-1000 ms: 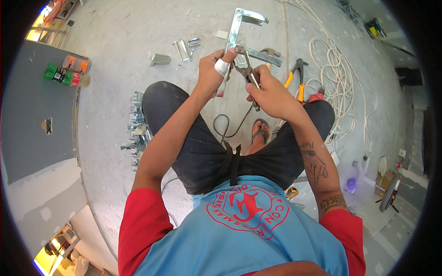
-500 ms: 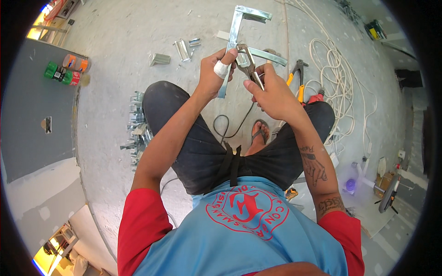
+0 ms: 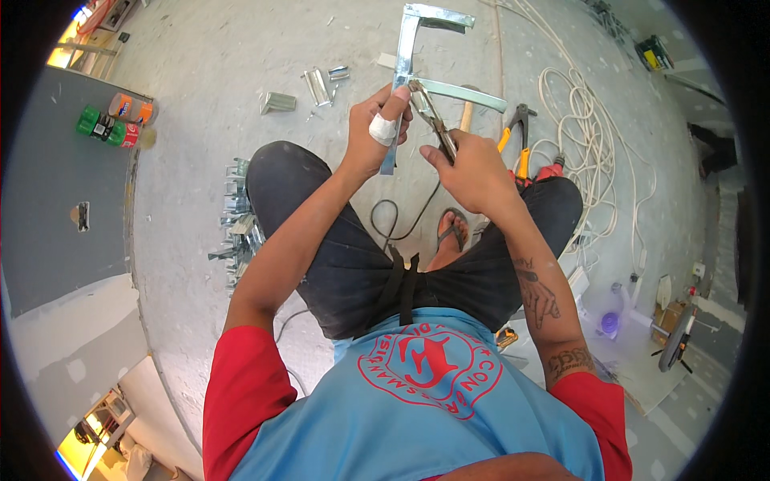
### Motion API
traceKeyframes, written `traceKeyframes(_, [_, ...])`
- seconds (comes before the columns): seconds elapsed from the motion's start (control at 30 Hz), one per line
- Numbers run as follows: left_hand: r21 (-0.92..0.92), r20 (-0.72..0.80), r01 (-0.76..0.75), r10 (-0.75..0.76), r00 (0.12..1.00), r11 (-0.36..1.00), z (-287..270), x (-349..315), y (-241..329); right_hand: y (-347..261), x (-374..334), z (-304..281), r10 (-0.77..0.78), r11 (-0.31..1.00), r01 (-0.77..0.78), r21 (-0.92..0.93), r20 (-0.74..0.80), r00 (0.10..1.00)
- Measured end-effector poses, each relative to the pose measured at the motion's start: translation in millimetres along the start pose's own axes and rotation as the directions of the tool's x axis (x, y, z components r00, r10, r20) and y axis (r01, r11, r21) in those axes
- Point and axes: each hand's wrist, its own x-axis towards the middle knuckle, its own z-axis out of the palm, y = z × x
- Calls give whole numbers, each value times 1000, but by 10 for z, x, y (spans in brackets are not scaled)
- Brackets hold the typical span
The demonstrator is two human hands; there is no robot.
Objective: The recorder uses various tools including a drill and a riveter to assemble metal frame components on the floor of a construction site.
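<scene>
My left hand (image 3: pixel 375 135), with white tape round a finger, grips the upright of an F-shaped galvanized metal channel frame (image 3: pixel 407 50). Two arms of the frame point to the right, one at the top and one lower down. My right hand (image 3: pixel 480 172) is closed round the handles of metal locking pliers (image 3: pixel 431 111). The pliers' jaws are at the joint of the upright and the lower arm, beside my left thumb; whether they bite on the metal I cannot tell. The frame is held up above the concrete floor, ahead of my knees.
Short metal channel pieces (image 3: pixel 318 86) lie ahead on the left, and several more are piled (image 3: pixel 238 216) by my left knee. A wooden-handled hammer (image 3: pixel 467 116), a yellow-handled tool (image 3: pixel 523 144) and coiled white cable (image 3: pixel 589 144) lie to the right. Bottles (image 3: pixel 108 128) stand far left.
The frame has risen slightly away from me. My right hand has shifted a little nearer to me and turned, swinging the pliers' handles and uncovering more of the hammer handle.
</scene>
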Motion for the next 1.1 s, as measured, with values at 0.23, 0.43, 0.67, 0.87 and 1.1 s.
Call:
traceKeyframes(0.23, [-47, 18, -25, 25, 1000, 999, -30, -9, -46, 59, 22, 30, -19, 999, 17, -52, -36, 999])
traceKeyframes(0.43, [7, -24, -48, 48, 999, 999, 4, -15, -52, 169, 84, 184, -140, 990, 132, -56, -171, 975])
traceKeyframes(0.67, [37, -14, -75, 75, 997, 997, 21, -11, -38, 240, 145, 271, -172, 984, 140, -114, -354, 919])
traceKeyframes(0.87, [119, 38, -158, 155, 987, 980, 58, -8, -19, 345, 225, 297, -231, 971, 183, -151, -428, 874])
traceKeyframes(1.1, [89, 111, -195, 185, 976, 977, 50, 7, -108, 378, 199, 317, -259, 966, 208, -155, -566, 783])
